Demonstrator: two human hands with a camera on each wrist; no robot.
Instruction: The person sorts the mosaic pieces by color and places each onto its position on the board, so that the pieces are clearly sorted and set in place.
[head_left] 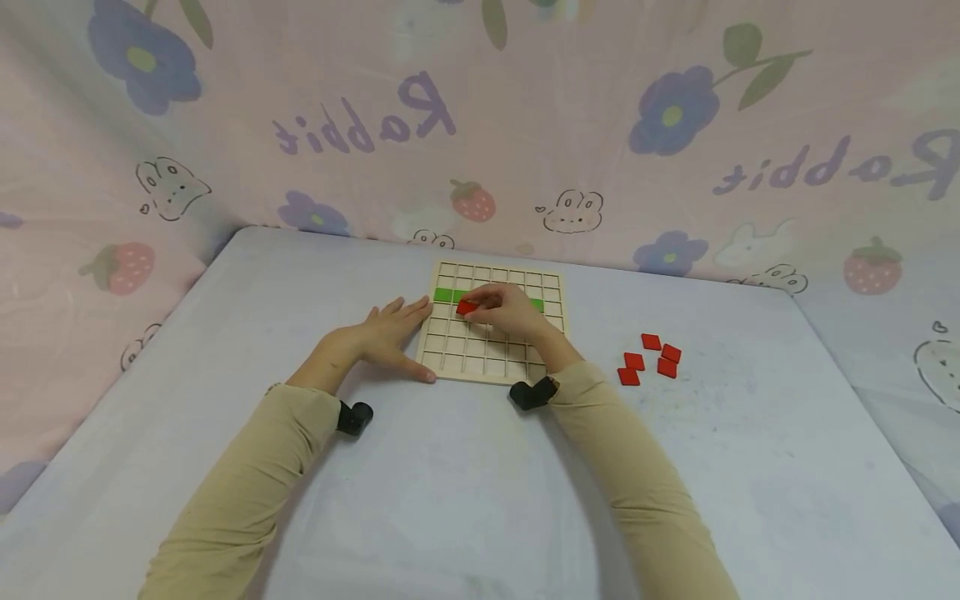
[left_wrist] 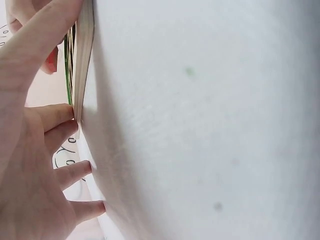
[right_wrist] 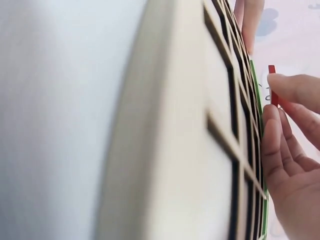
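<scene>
**Lower level, square up, then let go**

Holding one red tile (head_left: 467,307) between thumb and fingers of the right hand (head_left: 510,315), just above the board (head_left: 465,380), over its left half and close to the green tiles (head_left: 443,295). Cannot tell the exact cell beneath. Spreading the left hand (head_left: 384,337) wide, holding nothing, along the board's left edge, with thumb by the near left corner and two fingertips against the side in the left wrist view.

Use that brace, most likely, to stop the board from sliding over the bench (head_left: 450,500) under any push. Match the tile's edges to the grid ridges (right_wrist: 220,132) before lowering. Bring it down level, looking nearly parallel to the board in the right wrist view. Tuck the lower fingers clear of the green tiles, probably easy to nudge out of place. Expect poor sight past the knuckles, so check from above for a crooked corner.

Seat one edge first, then press with a single fingertip until flush; avoid dropping it in. Let go only after seating all four sides. Leave the five spare tiles (head_left: 633,362) alone meanwhile, lying to the right, well apart from the board.
</scene>
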